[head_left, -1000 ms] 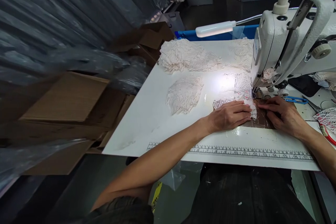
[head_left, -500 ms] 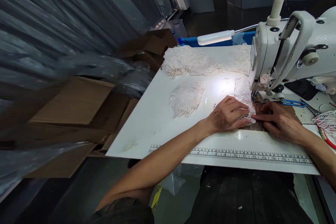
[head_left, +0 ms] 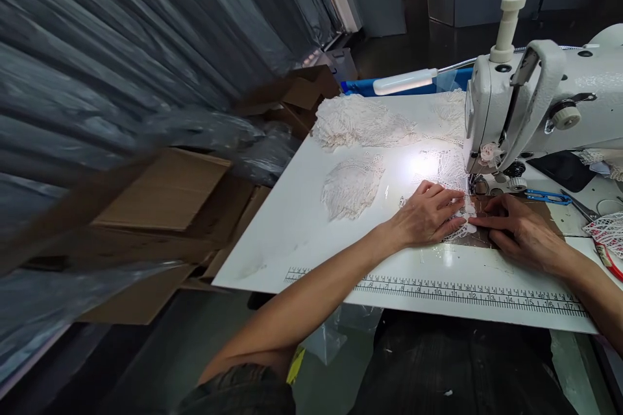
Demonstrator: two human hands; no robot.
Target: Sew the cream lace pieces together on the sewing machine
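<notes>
My left hand (head_left: 428, 215) lies flat on a small white lace piece (head_left: 462, 228), pressing it onto the white table (head_left: 302, 233) just in front of the needle (head_left: 471, 187) of a white sewing machine (head_left: 530, 110). My right hand (head_left: 520, 230) rests beside it on a brown patch of the table, fingertips touching the right edge of the lace. Both hands keep the lace flat with fingers extended.
Two heaps of white lace (head_left: 363, 122) (head_left: 351, 185) lie further back on the table. A printed ruler (head_left: 467, 295) runs along the near edge. Blue snips (head_left: 548, 196) and more lace (head_left: 606, 228) sit at the right. Cardboard boxes (head_left: 160, 207) stand left of the table.
Both hands have slid the lace piece a little toward the needle. The camera view has shifted slightly, so the table appears further right and down.
</notes>
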